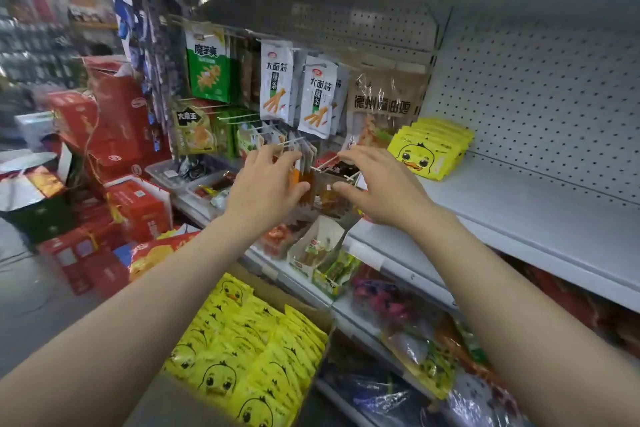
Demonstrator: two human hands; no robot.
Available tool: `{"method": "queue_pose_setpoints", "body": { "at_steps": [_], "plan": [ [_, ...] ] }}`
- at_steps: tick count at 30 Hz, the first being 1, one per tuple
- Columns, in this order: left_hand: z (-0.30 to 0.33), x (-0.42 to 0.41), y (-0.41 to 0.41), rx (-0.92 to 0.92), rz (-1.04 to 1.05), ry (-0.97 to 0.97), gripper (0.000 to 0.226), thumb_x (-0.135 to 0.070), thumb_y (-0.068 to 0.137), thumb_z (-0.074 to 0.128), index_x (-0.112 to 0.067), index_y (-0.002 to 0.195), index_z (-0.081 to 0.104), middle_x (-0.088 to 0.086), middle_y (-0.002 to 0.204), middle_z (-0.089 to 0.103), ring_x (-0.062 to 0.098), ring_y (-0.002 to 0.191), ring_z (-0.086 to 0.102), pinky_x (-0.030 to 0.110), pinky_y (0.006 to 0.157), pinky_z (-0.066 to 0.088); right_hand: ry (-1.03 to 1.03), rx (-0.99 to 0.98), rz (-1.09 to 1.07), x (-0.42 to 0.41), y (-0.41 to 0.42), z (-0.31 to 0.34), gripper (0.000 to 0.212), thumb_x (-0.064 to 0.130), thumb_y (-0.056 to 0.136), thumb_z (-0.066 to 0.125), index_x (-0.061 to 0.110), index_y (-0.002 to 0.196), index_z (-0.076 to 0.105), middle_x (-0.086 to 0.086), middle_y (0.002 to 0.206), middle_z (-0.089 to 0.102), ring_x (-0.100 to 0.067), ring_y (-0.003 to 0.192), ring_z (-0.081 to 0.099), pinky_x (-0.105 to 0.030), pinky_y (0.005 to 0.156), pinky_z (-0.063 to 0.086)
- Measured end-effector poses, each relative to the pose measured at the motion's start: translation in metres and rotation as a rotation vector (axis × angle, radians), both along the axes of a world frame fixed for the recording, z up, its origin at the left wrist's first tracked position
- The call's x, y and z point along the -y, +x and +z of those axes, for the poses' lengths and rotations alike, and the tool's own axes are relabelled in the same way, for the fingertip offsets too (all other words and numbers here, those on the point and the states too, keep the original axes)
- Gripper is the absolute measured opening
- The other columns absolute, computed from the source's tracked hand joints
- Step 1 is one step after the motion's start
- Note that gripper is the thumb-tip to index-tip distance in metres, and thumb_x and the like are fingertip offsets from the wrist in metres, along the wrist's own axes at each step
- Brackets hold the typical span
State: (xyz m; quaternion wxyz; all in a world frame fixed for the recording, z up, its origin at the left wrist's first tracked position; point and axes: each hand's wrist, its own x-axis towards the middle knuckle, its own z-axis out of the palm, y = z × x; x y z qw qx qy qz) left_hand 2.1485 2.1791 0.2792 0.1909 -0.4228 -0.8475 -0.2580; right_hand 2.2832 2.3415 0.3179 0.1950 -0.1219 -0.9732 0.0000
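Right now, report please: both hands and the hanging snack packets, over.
Left hand grips hanging orange snack packets. Right hand at dark packet, grip unclear. Peg hooks jut between hands.

Snack packets (307,168) hang from hooks (325,163) on the pegboard (536,80), and yellow duck packets (429,153) lie on the white shelf (519,212)

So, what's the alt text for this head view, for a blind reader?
At a shop's peg hooks, the left hand grips hanging snack packets while the right hand pinches a brown packet. Yellow duck packets lie heaped below.

glossy plastic snack packets (306,167), seemingly matt metal pegboard (540,87)
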Motion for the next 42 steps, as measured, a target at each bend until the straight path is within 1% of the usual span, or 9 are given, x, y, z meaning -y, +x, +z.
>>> {"method": "queue_pose_setpoints", "body": {
  "at_steps": [8, 17, 20, 23, 27, 29, 33, 38, 42],
  "plan": [
    [-0.030, 0.055, -0.069, -0.028, 0.020, -0.010, 0.056, -0.045, 0.087, 0.062, -0.024, 0.137, 0.047, 0.009, 0.139, 0.043, 0.029, 0.128, 0.039, 0.042, 0.102, 0.041, -0.053, 0.045, 0.069, 0.049, -0.072, -0.032, 0.063, 0.056, 0.093, 0.054, 0.030, 0.147, 0.037, 0.004, 0.154, 0.036, -0.017, 0.142, 0.029, -0.036, 0.113, 0.030],
    [-0.095, 0.058, -0.237, 0.057, -0.052, -0.136, 0.057, -0.040, 0.087, 0.064, -0.022, 0.138, 0.047, 0.013, 0.139, 0.044, 0.035, 0.128, 0.039, 0.047, 0.102, 0.038, -0.170, 0.195, 0.001, 0.061, -0.237, -0.104, 0.063, 0.045, 0.095, 0.058, 0.023, 0.149, 0.035, -0.001, 0.156, 0.034, -0.019, 0.144, 0.025, -0.028, 0.113, 0.019],
    [-0.132, 0.051, -0.291, 0.087, -0.106, -0.182, 0.054, -0.035, 0.084, 0.067, -0.017, 0.133, 0.051, 0.018, 0.134, 0.047, 0.041, 0.119, 0.045, 0.050, 0.098, 0.043, -0.236, 0.282, -0.067, 0.056, -0.285, -0.147, 0.061, 0.043, 0.094, 0.060, 0.021, 0.148, 0.039, -0.004, 0.153, 0.037, -0.023, 0.142, 0.030, -0.026, 0.109, 0.019],
    [-0.184, 0.045, -0.331, 0.172, -0.179, -0.279, 0.058, -0.034, 0.082, 0.070, -0.015, 0.133, 0.051, 0.020, 0.130, 0.048, 0.042, 0.117, 0.046, 0.048, 0.101, 0.039, -0.329, 0.375, -0.134, 0.051, -0.316, -0.204, 0.059, 0.041, 0.092, 0.063, 0.018, 0.143, 0.045, -0.007, 0.145, 0.047, -0.029, 0.134, 0.041, -0.031, 0.105, 0.029],
    [-0.277, 0.042, -0.356, 0.364, -0.257, -0.425, 0.062, -0.034, 0.080, 0.072, -0.014, 0.134, 0.050, 0.020, 0.126, 0.051, 0.041, 0.116, 0.048, 0.048, 0.100, 0.042, -0.491, 0.531, -0.233, 0.053, -0.328, -0.289, 0.056, 0.045, 0.090, 0.064, 0.016, 0.135, 0.052, -0.009, 0.137, 0.054, -0.029, 0.127, 0.048, -0.036, 0.098, 0.040],
    [-0.323, 0.043, -0.358, 0.486, -0.289, -0.503, 0.061, -0.032, 0.079, 0.072, -0.015, 0.134, 0.050, 0.020, 0.124, 0.051, 0.041, 0.116, 0.049, 0.047, 0.101, 0.040, -0.564, 0.634, -0.281, 0.057, -0.325, -0.332, 0.057, 0.051, 0.088, 0.063, 0.020, 0.134, 0.053, -0.007, 0.136, 0.055, -0.029, 0.126, 0.050, -0.039, 0.098, 0.045],
    [-0.395, 0.046, -0.351, 0.713, -0.332, -0.612, 0.065, -0.034, 0.081, 0.072, -0.015, 0.138, 0.048, 0.021, 0.133, 0.048, 0.041, 0.123, 0.046, 0.047, 0.105, 0.038, -0.683, 0.819, -0.382, 0.065, -0.307, -0.401, 0.061, 0.050, 0.087, 0.065, 0.024, 0.140, 0.048, -0.006, 0.141, 0.053, -0.029, 0.129, 0.049, -0.038, 0.099, 0.044],
    [-0.443, 0.033, -0.352, 0.703, -0.345, -0.661, 0.067, -0.036, 0.082, 0.071, -0.017, 0.141, 0.046, 0.017, 0.143, 0.042, 0.038, 0.129, 0.038, 0.046, 0.108, 0.032, -0.785, 0.896, -0.467, 0.069, -0.290, -0.457, 0.060, 0.046, 0.087, 0.067, 0.021, 0.139, 0.051, -0.009, 0.140, 0.053, -0.030, 0.128, 0.050, -0.039, 0.098, 0.046],
    [-0.465, 0.015, -0.359, 0.698, -0.399, -0.678, 0.066, -0.034, 0.085, 0.069, -0.014, 0.142, 0.042, 0.015, 0.143, 0.042, 0.037, 0.131, 0.036, 0.045, 0.109, 0.031, -0.820, 0.821, -0.530, 0.071, -0.280, -0.478, 0.048, 0.041, 0.082, 0.074, 0.021, 0.123, 0.061, -0.009, 0.124, 0.063, -0.030, 0.116, 0.057, -0.039, 0.090, 0.050]
  ]
}}
